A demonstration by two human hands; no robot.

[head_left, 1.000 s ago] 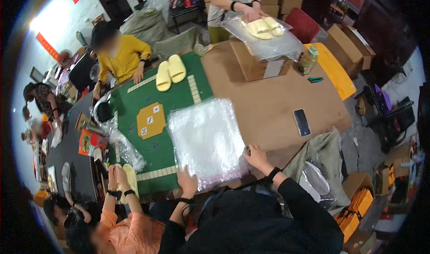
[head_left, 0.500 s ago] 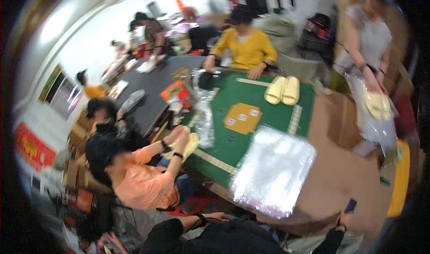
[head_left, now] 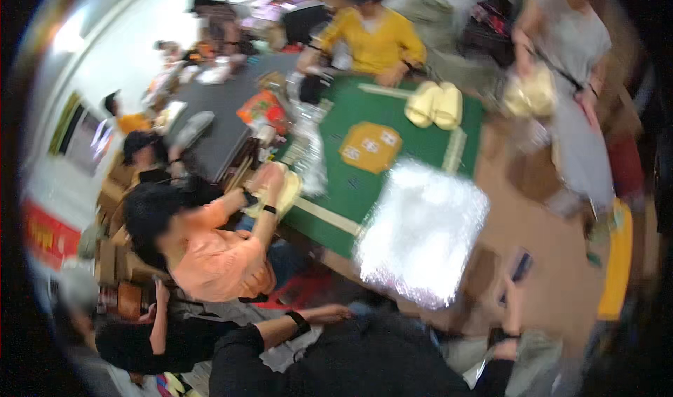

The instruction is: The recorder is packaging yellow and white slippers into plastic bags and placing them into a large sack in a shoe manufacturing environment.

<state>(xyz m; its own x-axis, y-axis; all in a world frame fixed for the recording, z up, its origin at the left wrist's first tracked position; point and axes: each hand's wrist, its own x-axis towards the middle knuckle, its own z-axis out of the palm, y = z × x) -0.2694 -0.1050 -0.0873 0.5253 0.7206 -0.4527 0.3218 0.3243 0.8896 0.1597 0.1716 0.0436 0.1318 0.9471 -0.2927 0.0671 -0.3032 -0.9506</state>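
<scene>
At the lower edge of the view, my left hand reaches out past a black wristband, fingers loosely spread and holding nothing, hanging off the near edge of the table. My right hand is raised at the table's near right side; blur smears it, and I cannot tell whether its fingers are open or curled. A dark phone lies on the brown cardboard just above that hand, possibly touching it.

Between my two hands, a little farther out, lies the clear bubble-wrap bag, a shiny square sheet tilted on the table, half on the cardboard and half on the green mat. Neither hand touches it; the left is well short of its near corner.

Everything is motion-blurred. Beyond the bag, a yellow square patch sits on the mat, and a pair of pale yellow slippers rests at the far edge before a person in a yellow top. To my left, a person in an orange shirt holds another pale slipper. At far right, a standing person in grey holds a clear bag of yellow slippers. A yellow box runs along the table's right end, partly cut off.
</scene>
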